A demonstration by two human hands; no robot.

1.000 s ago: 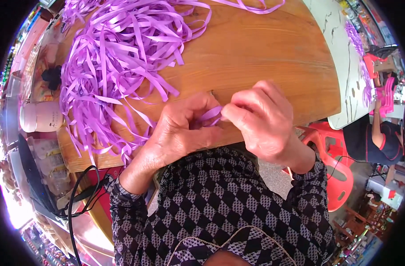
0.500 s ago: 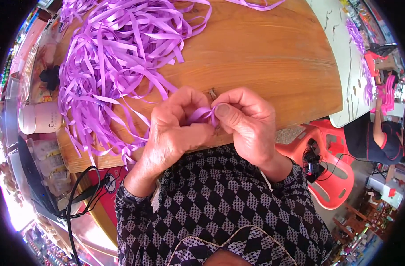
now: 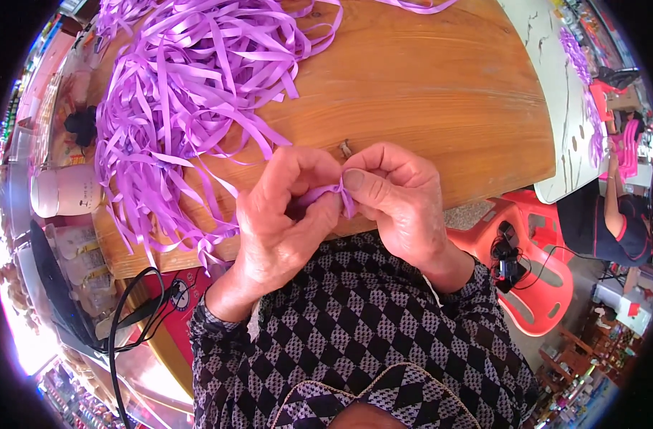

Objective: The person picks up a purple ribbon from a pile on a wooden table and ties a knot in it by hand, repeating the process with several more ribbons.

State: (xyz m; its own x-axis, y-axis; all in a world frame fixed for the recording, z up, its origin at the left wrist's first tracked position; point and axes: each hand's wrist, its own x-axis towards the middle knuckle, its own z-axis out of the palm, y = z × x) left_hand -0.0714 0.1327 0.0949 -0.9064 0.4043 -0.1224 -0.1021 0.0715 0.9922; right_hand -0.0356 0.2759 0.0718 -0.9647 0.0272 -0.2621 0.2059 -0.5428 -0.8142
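Note:
Between my two hands, over the near edge of the wooden table (image 3: 426,93), is a piece of purple ribbon (image 3: 329,191), gathered or knotted where my fingertips meet. My left hand (image 3: 283,207) is closed on it, thumb and forefinger pinching it from the left. From the right, my right hand (image 3: 394,196) pinches the same ribbon between thumb and forefinger. My fingers partly hide it, so its exact form cannot be made out. A large tangled heap of purple ribbons (image 3: 190,86) covers the table's left side, with strands reaching close to my left wrist.
A red plastic chair (image 3: 534,286) with a black device (image 3: 509,268) on it stands to the right. Beyond the table lies a white marbled tabletop (image 3: 566,136), with a person (image 3: 616,222) at it. At left are a pale jar (image 3: 67,190) and black cables (image 3: 119,322).
My left thumb and fingers have shifted on the ribbon, drawing the gathered part tighter. My right hand has stayed nearly in place.

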